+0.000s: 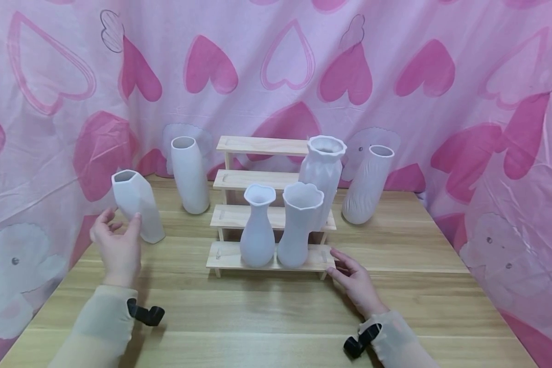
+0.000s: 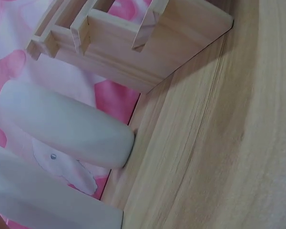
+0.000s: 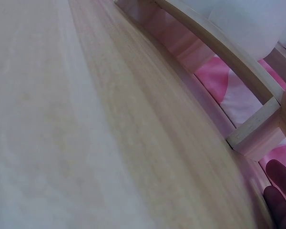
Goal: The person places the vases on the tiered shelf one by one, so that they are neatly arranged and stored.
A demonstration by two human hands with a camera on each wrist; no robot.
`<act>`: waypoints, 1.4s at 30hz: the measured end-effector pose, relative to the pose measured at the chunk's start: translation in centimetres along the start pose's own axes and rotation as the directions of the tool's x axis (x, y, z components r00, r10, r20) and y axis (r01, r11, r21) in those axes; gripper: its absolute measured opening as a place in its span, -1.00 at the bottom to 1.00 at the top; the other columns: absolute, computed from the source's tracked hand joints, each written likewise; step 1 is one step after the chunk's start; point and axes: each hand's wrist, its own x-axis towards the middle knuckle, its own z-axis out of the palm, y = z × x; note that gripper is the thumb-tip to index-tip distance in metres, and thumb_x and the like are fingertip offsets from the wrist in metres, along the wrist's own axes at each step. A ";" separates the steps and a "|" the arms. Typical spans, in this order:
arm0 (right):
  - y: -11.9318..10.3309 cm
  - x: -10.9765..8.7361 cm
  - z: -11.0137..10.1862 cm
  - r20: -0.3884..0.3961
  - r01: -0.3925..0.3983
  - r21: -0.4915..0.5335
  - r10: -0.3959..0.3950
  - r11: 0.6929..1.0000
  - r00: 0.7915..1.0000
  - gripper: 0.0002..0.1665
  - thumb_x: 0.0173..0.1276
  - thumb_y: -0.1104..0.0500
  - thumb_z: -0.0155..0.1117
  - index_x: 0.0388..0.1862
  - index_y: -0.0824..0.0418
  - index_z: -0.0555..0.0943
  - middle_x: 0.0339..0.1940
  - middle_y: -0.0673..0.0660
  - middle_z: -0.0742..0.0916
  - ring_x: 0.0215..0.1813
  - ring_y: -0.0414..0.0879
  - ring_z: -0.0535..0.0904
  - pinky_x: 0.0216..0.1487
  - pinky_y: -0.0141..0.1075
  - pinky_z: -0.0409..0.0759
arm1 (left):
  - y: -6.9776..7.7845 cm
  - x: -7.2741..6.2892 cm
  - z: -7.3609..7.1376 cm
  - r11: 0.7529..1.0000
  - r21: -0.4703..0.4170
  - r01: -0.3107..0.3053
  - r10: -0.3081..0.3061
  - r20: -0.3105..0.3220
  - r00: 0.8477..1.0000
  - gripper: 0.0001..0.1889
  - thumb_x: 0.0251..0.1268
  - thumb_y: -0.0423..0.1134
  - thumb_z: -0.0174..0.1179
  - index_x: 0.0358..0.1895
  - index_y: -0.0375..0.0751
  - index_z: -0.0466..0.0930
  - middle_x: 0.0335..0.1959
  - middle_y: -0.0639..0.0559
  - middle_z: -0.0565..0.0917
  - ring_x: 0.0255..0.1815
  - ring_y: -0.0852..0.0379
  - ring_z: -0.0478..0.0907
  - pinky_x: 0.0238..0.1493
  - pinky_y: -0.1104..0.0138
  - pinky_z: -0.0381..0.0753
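Observation:
My left hand (image 1: 119,245) is beside a white faceted vase (image 1: 140,207) at the left of the table. Its thumb overlaps the vase's lower left side, and the other fingers bend loosely to the left of it. At the right end of a wooden stepped stand (image 1: 227,254), my right hand (image 1: 356,286) has its fingertips right at the lowest step's corner. That step carries a narrow-necked white vase (image 1: 257,240) and a flared, wavy-rimmed white vase (image 1: 299,230). A taller fluted-rim vase (image 1: 324,163) stands on a step behind them.
A smooth white vase (image 1: 190,176) stands on the table (image 1: 257,317), left of the stand. A ribbed white vase (image 1: 368,186) stands to the stand's right. Behind hangs a pink heart-patterned curtain (image 1: 248,30), which also runs along both sides.

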 end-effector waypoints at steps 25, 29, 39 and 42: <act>-0.3 -0.1 0.0 0.004 -0.003 0.029 0.003 1.000 1.000 -0.36 0.29 0.15 0.36 0.34 0.21 0.45 0.38 0.11 0.46 0.17 -0.08 0.47 0.09 -0.45 0.45 | -1.6 3.0 0.7 0.972 -0.077 0.224 -0.197 0.257 0.946 -0.02 0.20 -0.13 0.33 0.54 0.14 -0.20 0.54 0.07 -0.10 0.49 0.06 -0.15 0.46 0.09 -0.01; -0.3 -0.1 0.1 0.002 -0.008 0.022 0.008 1.000 1.000 -0.36 0.28 0.14 0.36 0.34 0.19 0.45 0.38 0.09 0.47 0.17 -0.08 0.47 0.09 -0.45 0.45 | -1.6 3.3 0.7 0.973 -0.074 0.220 -0.192 0.273 0.943 -0.03 0.21 -0.14 0.32 0.54 0.13 -0.19 0.54 0.03 -0.05 0.48 0.03 -0.08 0.45 0.06 0.02; 0.0 -0.1 0.1 0.001 -0.009 0.037 0.009 0.999 1.000 -0.37 0.28 0.18 0.36 0.33 0.20 0.45 0.37 0.08 0.46 0.13 -0.16 0.49 0.07 -0.45 0.46 | -2.0 4.0 0.2 0.987 -0.070 0.144 -0.106 0.391 0.914 -0.15 0.26 -0.14 0.28 0.51 0.26 -0.04 0.48 -0.14 0.10 0.43 -0.07 0.08 0.38 -0.11 0.11; 0.0 -0.1 0.1 0.002 -0.009 0.035 0.009 0.999 1.000 -0.37 0.29 0.18 0.36 0.34 0.19 0.45 0.38 0.07 0.46 0.13 -0.17 0.49 0.08 -0.45 0.46 | -2.2 4.3 -0.2 0.996 0.010 0.092 -0.088 0.433 0.897 -0.17 0.28 -0.03 0.25 0.51 0.29 -0.06 0.50 -0.15 0.07 0.44 -0.13 0.06 0.35 -0.15 0.13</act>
